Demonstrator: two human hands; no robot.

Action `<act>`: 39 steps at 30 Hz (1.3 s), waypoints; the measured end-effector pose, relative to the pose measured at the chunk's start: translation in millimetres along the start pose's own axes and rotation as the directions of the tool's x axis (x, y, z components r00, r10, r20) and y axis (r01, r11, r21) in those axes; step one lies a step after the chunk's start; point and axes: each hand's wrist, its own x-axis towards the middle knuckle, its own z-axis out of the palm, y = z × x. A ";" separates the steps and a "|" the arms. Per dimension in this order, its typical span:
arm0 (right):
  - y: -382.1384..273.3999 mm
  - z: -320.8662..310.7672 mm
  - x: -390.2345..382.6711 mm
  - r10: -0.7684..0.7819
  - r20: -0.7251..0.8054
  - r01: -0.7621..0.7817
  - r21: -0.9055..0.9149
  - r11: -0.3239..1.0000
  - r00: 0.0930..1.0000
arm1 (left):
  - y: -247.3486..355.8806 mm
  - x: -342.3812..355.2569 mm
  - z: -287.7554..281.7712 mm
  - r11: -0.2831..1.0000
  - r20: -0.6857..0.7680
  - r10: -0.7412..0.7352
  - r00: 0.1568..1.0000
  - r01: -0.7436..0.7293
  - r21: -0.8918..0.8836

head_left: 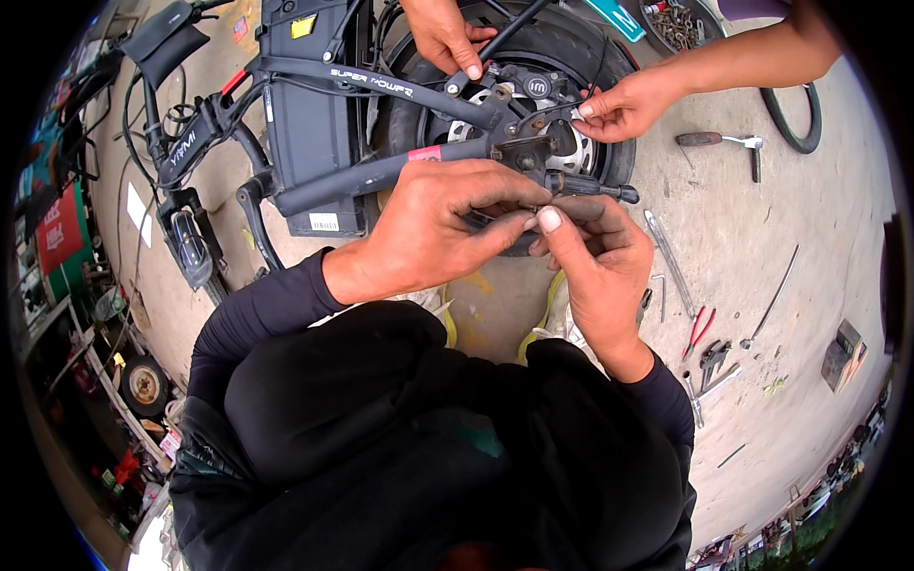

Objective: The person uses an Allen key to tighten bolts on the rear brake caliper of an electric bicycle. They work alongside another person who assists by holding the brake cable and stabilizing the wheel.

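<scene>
My left hand (pixel 446 225) and my right hand (pixel 598 255) meet fingertip to fingertip in front of the wheel of an electric bicycle. Both are closed in a pinch on something small and dark, mostly hidden by the fingers. Just beyond them lies the dark bicycle frame (pixel 371 179), with the wheel's black tyre (pixel 621 143), a silver brake disc (pixel 583 152) and a black brake caliper (pixel 522 81). Another person's hand (pixel 443 36) touches near the caliper, and that person's other hand (pixel 617 107) pinches a thin cable beside the disc.
On the concrete floor at right lie a ratchet wrench (pixel 724 140), red-handled pliers (pixel 700 331), a long metal bar (pixel 669 262) and a thin rod (pixel 776 295). A tray of bolts (pixel 681 24) sits at the far right. A black battery case (pixel 314 124) stands behind the frame.
</scene>
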 end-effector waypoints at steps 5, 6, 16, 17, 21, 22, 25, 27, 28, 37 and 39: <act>-0.1 -4.7 -1.3 -0.052 -0.015 0.050 -0.078 0.996 0.999 | -4.6 -4.6 -2.2 0.993 0.025 -0.122 0.992 0.122 0.012; 1.0 -5.2 0.7 -0.044 0.015 0.045 -0.047 0.998 0.999 | -6.9 -7.4 -2.7 0.986 0.012 -0.166 0.986 0.166 -0.003; 4.4 -14.8 32.6 0.276 0.319 -0.395 0.411 0.821 0.907 | -19.9 -5.7 -7.2 0.722 0.067 -0.440 0.896 0.397 -0.568; 2.6 -12.1 38.3 0.287 0.299 -0.372 0.284 0.884 0.910 | -22.2 -4.4 -6.6 0.678 0.083 -0.479 0.874 0.428 -0.598; -5.1 1.8 53.2 0.306 0.239 -0.333 0.080 0.940 0.921 | -29.0 -1.1 -4.2 0.611 0.118 -0.506 0.854 0.452 -0.650; -5.4 2.8 55.9 0.293 0.234 -0.308 0.030 0.951 0.927 | -28.5 0.8 -5.6 0.609 0.114 -0.513 0.851 0.454 -0.651; -3.0 0.8 59.5 0.343 0.241 -0.369 0.071 0.927 0.908 | -35.4 0.2 -7.7 0.629 0.117 -0.491 0.863 0.445 -0.637; -2.7 2.2 61.6 0.340 0.260 -0.360 0.033 0.932 0.904 | -37.9 -0.5 -9.3 0.643 0.108 -0.490 0.865 0.442 -0.626; -3.0 2.5 62.7 0.337 0.267 -0.354 0.015 0.935 0.903 | -35.4 1.4 -10.7 0.645 0.099 -0.500 0.860 0.446 -0.620; 2.8 2.9 85.4 0.025 0.262 0.070 -0.349 0.934 0.965 | -43.5 18.9 -18.3 0.585 0.121 -0.548 0.828 0.482 -0.652; -1.3 1.9 94.7 0.050 0.271 0.054 -0.361 0.931 0.961 | -48.4 21.2 -15.2 0.639 0.076 -0.534 0.842 0.461 -0.615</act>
